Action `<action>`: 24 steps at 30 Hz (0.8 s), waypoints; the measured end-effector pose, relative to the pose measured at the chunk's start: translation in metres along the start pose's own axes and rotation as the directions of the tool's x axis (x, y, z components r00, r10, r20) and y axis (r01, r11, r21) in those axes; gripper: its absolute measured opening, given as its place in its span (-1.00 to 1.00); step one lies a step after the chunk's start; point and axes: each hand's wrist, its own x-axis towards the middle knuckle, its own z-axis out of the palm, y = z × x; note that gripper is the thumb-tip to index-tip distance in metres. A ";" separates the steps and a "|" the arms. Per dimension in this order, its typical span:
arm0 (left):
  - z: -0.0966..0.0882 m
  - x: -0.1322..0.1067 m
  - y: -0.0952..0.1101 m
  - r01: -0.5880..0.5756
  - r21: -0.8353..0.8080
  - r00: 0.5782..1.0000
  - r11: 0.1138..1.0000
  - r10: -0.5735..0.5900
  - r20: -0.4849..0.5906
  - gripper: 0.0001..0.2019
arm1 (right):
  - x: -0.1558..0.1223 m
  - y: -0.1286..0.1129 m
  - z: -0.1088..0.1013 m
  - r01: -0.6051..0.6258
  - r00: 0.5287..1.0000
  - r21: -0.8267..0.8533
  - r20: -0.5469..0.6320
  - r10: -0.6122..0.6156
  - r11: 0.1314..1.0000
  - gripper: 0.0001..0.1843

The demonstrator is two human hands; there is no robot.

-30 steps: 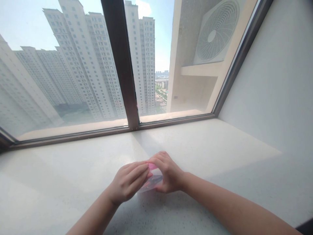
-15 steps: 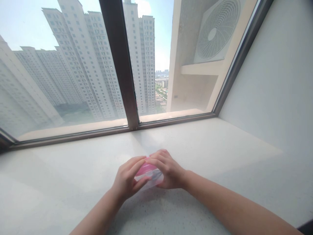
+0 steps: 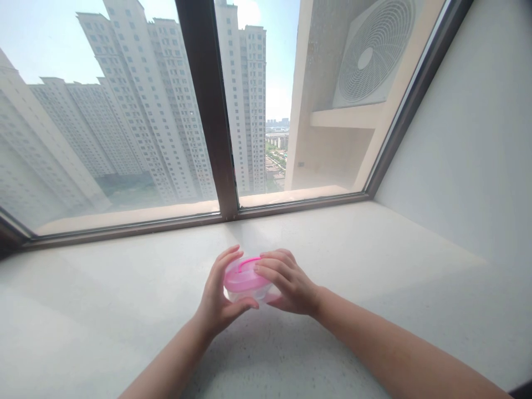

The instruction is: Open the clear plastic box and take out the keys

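A small clear plastic container with a pink lid [image 3: 245, 280] is between my hands over the pale sill. A brighter pink handle curves across the top of the lid. My left hand [image 3: 220, 291] curls around the container's left side, its fingers behind and its thumb along the front of the base. On the other side, my right hand [image 3: 286, 282] grips the container, fingertips over the lid and thumb low by the base. The right fingers hide part of the lid and the right end. What the container holds, if anything, I cannot make out.
The speckled white sill [image 3: 124, 299] spreads around my hands. Behind it stands a window with a dark brown frame [image 3: 226, 188], and a white wall [image 3: 465, 144] rises on the right. Outside the glass are an air-conditioner unit [image 3: 366, 58] and tall buildings [image 3: 145, 100].
My left fingers have lifted off the lid's top and opened out to the left side. The lid and its handle now show more. My right hand has shifted slightly; the view has moved a little.
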 end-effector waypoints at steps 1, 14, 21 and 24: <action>0.001 -0.002 0.001 0.057 -0.070 0.998 0.996 -0.057 -0.001 -0.12 | 0.000 0.000 -0.001 0.004 1.000 -0.011 -0.023 -0.005 1.000 -0.40; -0.002 -0.001 -0.009 0.338 -0.222 0.938 0.914 -0.308 0.160 -0.34 | 0.000 0.009 -0.012 -0.105 0.992 0.091 0.084 0.097 0.990 -0.48; 0.000 -0.003 -0.009 0.392 -0.261 0.907 0.882 -0.323 0.268 -0.21 | -0.001 0.007 -0.013 -0.173 0.977 0.231 -0.085 0.197 0.957 -0.66; 0.004 -0.002 -0.004 0.407 -0.340 0.900 0.848 -0.310 0.305 -0.11 | -0.001 0.005 -0.014 -0.309 0.915 0.313 -0.160 0.371 0.898 -0.74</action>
